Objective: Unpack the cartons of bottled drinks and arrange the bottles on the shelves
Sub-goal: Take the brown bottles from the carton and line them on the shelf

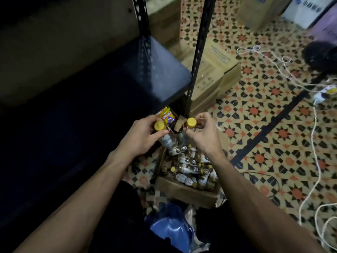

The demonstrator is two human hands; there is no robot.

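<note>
My left hand [140, 136] grips the neck of a yellow-capped drink bottle [166, 140] just under its cap. My right hand [202, 136] holds a second yellow-capped bottle [190, 123] the same way. Both bottles hang above an open brown carton [182, 193] on the floor, which holds several more brown-and-white bottles [193, 168] lying in a heap. A dark shelf board [156, 70] of a black metal rack [199, 52] lies ahead and to the left, at about hand height.
Closed cartons [215, 73] stand behind the rack post. A colourful snack pack [166, 115] sits under the shelf. A blue plastic stool [169, 229] is by my knees. White cords [313, 143] and a power strip [324, 93] trail over the patterned tile floor at right.
</note>
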